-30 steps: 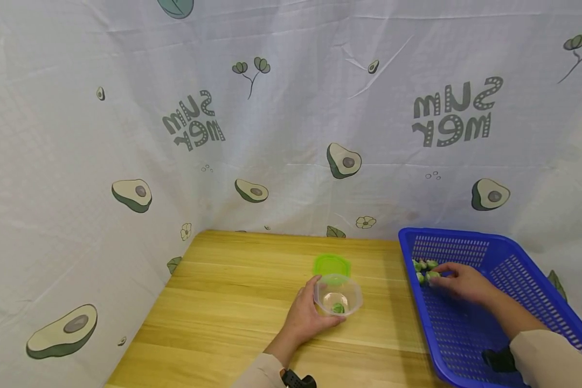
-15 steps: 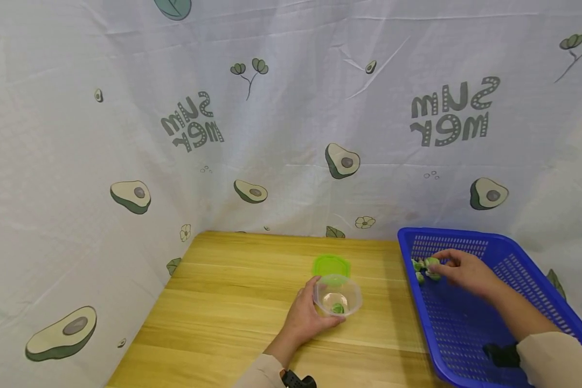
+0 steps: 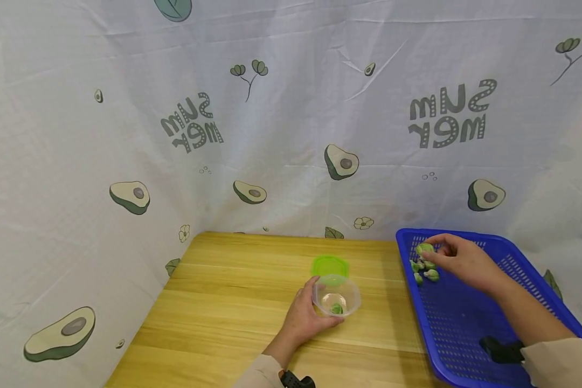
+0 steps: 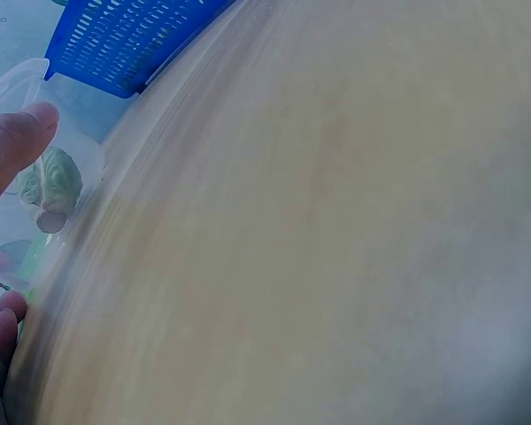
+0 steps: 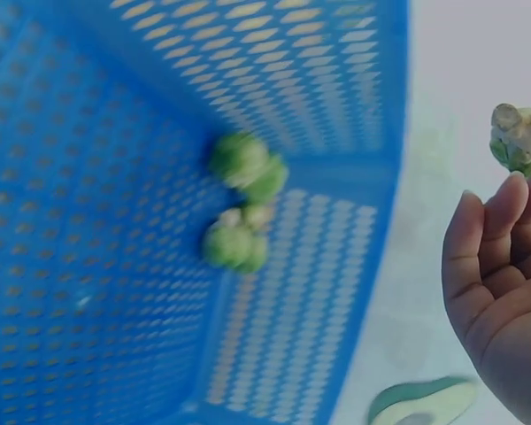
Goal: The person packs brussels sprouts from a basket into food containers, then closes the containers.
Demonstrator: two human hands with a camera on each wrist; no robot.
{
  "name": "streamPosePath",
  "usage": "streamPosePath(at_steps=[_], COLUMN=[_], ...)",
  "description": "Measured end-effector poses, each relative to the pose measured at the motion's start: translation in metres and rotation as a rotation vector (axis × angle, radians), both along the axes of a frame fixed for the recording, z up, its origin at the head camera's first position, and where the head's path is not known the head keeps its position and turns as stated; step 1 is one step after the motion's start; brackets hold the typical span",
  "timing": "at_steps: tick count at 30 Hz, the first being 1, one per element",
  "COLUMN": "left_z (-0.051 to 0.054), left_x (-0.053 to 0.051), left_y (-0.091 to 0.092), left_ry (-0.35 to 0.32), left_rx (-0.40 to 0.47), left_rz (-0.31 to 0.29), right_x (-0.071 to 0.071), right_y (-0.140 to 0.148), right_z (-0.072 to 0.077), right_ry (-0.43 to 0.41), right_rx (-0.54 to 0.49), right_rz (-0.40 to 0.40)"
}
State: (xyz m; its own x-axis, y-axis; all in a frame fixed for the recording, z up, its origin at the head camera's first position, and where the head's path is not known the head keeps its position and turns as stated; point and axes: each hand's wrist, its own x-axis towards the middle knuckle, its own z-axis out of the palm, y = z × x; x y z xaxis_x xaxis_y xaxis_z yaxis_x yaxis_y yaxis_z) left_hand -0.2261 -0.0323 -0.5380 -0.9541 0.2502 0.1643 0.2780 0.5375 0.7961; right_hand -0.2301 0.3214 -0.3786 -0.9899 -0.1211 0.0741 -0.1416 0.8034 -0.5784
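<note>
My left hand [image 3: 304, 312] grips a clear plastic container [image 3: 346, 293] by its side, fingers behind and thumb in front. One Brussels sprout [image 3: 337, 309] lies inside; the left wrist view shows that sprout [image 4: 50, 184] through the wall, near the thumb. Above the far left part of the blue basket [image 3: 429, 345], my right hand [image 3: 465, 264] pinches another Brussels sprout [image 3: 424, 249] between thumb and fingers. The right wrist view has this sprout [image 5: 515, 139] at its right edge. Several more Brussels sprouts [image 3: 430, 275] lie in the basket's far left corner.
A green lid [image 3: 328, 264] lies on the wooden table [image 3: 213, 302] just behind the container. The basket stands at the table's right, its raised rim between the two hands. A white printed curtain [image 3: 281, 118] hangs behind and at the left.
My right hand has taken a sprout from the group in the basket and lifted it up and away from the others. The left hand and container stay in place.
</note>
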Motion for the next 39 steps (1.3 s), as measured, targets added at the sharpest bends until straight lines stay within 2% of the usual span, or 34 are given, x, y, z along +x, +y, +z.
streamPosePath(at_steps=[5, 9, 22, 26, 31, 39], left_z=[-0.001, -0.001, -0.002, -0.001, 0.0, 0.0], left_x=[0.0, 0.0, 0.0, 0.0, 0.001, 0.001], left_y=[-0.001, -0.001, 0.0, -0.001, -0.002, -0.003], left_ry=[-0.002, 0.002, 0.019, 0.021, 0.001, -0.024], left_rx=[0.0, -0.002, -0.011, -0.004, 0.003, -0.001], left_rz=[0.001, -0.001, -0.001, -0.001, -0.004, -0.004], right_x=[0.007, 0.014, 0.039, 0.043, 0.042, 0.022], right_y=[-0.022, -0.04, -0.091, -0.103, -0.12, -0.141], right_z=[0.019, 0.029, 0.042, 0.039, 0.028, 0.002], right_ry=[0.022, 0.024, 0.046, 0.036, -0.02, -0.146], right_rx=[0.004, -0.042, -0.222, -0.296, -0.371, -0.368], right_rz=[0.018, 0.03, 0.119, 0.153, 0.203, 0.236])
